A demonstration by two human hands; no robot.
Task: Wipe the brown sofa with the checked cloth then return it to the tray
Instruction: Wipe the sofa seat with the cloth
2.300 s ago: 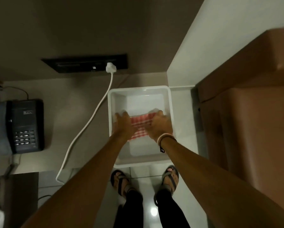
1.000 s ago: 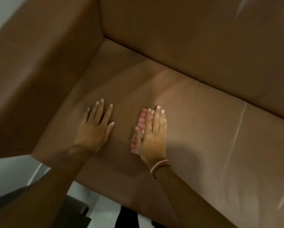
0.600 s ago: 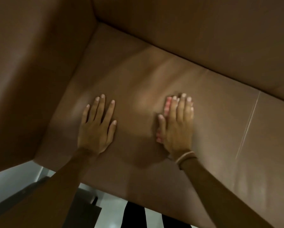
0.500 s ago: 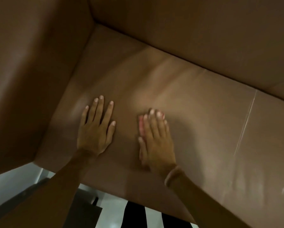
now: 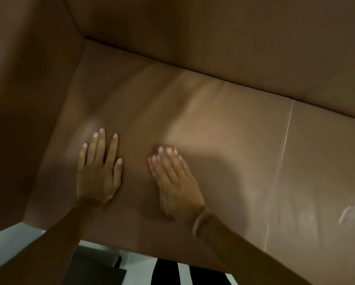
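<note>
pale floor (image 5: 6,241) (perhaps tiled), dim light

The brown sofa (image 5: 224,145) seat lies open and bare to the right of the right hand (image 5: 177,183), across a seam (image 5: 283,140) onto the next cushion. The left hand (image 5: 98,171) lies flat just beside it, blocking that side. Armrest (image 5: 28,89) and backrest (image 5: 213,33) wall the seat's left and far edges.

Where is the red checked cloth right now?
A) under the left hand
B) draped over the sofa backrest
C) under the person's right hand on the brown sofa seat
C: a sliver of red checked cloth peeks out beside the right hand, flat on the brown sofa seat.
</note>
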